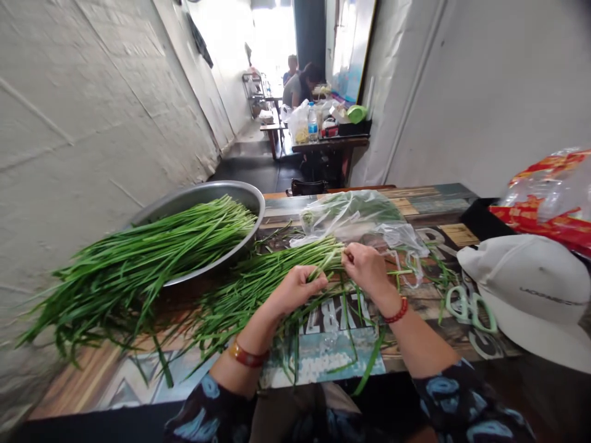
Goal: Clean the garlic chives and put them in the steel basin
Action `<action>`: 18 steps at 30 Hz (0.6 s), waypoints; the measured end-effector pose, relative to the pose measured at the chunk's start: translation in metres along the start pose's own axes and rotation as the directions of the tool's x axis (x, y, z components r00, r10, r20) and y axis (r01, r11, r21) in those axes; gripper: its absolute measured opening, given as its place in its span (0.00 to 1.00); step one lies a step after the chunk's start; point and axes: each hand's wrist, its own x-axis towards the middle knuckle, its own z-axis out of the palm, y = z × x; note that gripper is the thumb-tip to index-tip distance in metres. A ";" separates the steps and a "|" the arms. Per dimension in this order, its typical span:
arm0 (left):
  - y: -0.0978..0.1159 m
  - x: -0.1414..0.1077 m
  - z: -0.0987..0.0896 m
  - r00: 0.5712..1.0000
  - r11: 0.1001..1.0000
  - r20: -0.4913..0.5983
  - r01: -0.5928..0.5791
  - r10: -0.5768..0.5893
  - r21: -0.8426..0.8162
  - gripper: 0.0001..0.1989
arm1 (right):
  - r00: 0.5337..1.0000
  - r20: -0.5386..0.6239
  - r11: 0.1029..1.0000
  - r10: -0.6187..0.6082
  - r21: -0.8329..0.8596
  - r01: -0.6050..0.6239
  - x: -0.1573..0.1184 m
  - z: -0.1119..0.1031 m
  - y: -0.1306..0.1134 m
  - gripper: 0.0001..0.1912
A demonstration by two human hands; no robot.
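A loose pile of garlic chives (258, 277) lies across the middle of the table, its pale stem ends pointing right. My left hand (302, 288) is closed around some chive stems at the pile's near right side. Fingers curled in a pinch, my right hand (364, 264) is at the pale stem ends, just right of the left hand; its fingertips are on the chives. To the left, a large metal basin (261, 212) holds a thick heap of chives (161, 240) whose leaves hang over the rim. Behind my hands lies a clear plastic bag (360, 212) with more greens inside.
Green-handled scissors (471, 309) and a pale cap (535, 283) lie at the right. Behind them is a red and clear plastic package (549, 197). Stray leaves are scattered on the patterned table (111, 378). Farther back, a person (300, 89) sits beyond another table (332, 145).
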 end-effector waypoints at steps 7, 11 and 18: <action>-0.008 0.007 -0.008 0.995 0.991 -0.099 0.004 0.009 0.133 0.13 | 0.941 0.321 0.816 -0.106 0.569 -0.102 0.005 -0.016 0.017 0.10; -0.009 0.008 -0.007 0.999 0.990 0.025 -0.034 0.031 0.134 0.14 | 0.994 0.107 0.751 0.005 0.656 -0.075 0.008 -0.019 0.020 0.17; -0.003 0.006 -0.006 0.998 0.999 0.037 0.051 -0.051 0.016 0.19 | 0.974 0.127 0.770 -0.189 0.634 0.067 0.008 -0.011 0.009 0.08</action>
